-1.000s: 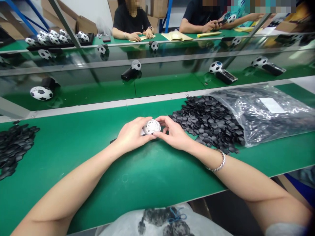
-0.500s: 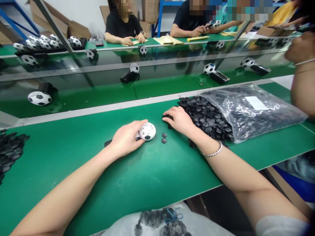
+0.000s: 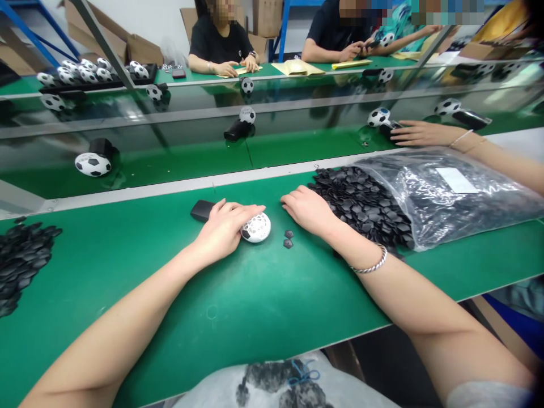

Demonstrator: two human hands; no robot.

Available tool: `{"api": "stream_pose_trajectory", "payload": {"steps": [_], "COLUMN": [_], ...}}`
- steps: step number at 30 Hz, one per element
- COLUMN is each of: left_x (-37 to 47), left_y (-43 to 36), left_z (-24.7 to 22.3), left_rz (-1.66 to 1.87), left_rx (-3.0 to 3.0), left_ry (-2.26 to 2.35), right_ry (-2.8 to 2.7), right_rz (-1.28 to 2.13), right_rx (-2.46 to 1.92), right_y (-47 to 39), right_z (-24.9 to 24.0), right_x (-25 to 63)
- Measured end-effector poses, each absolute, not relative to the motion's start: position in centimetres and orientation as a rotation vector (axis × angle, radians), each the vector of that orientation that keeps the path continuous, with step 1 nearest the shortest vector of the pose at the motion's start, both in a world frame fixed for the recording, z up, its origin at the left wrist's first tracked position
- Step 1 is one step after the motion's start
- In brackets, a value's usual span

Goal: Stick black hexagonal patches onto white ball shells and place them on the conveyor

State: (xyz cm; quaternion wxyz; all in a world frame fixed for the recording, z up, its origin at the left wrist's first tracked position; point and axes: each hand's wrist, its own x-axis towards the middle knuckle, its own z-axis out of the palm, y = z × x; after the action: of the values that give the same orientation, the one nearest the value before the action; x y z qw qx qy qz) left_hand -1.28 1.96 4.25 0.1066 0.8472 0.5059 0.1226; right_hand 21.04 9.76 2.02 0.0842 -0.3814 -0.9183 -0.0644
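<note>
My left hand (image 3: 223,229) is closed around a small white football (image 3: 257,228), whose lattice-patterned side faces up. A black block (image 3: 202,209), apparently joined to the ball, sticks out behind the hand. To the right of the ball, two loose black pentagon pieces (image 3: 288,239) lie on the green table (image 3: 255,300). My right hand (image 3: 306,209) rests beside a heap of black pentagon pieces (image 3: 361,201), its fingers curled down; what they hold, if anything, is hidden. The heap spills from the mouth of a clear plastic bag (image 3: 442,198).
Another pile of black pieces (image 3: 25,260) lies at the left. Beyond the table's raised edge, a green belt (image 3: 182,156) carries several football units (image 3: 93,163). A co-worker's hand (image 3: 420,133) touches one unit at the right. Other people sit across, near a tray of footballs (image 3: 91,76).
The football has turned under my left hand, and its block now points up and left. My right fingers have curled in more. A co-worker's hand has reached onto the belt. The view has shifted slightly.
</note>
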Motion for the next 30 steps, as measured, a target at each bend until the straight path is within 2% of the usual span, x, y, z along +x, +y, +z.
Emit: {"api": "stream_pose_trajectory", "payload": {"steps": [4,10,14,30], "left_x": [-1.4,-1.4,-1.3,-0.8], "left_y": [2.1,2.3,2.2,1.9], "left_z": [4.0,3.7,3.7,4.0], "left_rz": [0.379,0.398,0.384,0.443], "left_rx": [2.485,2.474,2.479,2.391], "left_ry": [1.507,1.564,1.581,1.555], "right_ry": [-2.711,-2.334,-2.243,-2.290], "right_rz": [-0.134,0.510,0.764,0.788], "right_rx": [-1.155,-0.936,-0.867,-0.673], "right_y": [9.5,7.2,5.8,4.9], "right_z": [1.8,2.9,3.7,3.0], "right_x": [21.4,21.0,20.4,19.4]}}
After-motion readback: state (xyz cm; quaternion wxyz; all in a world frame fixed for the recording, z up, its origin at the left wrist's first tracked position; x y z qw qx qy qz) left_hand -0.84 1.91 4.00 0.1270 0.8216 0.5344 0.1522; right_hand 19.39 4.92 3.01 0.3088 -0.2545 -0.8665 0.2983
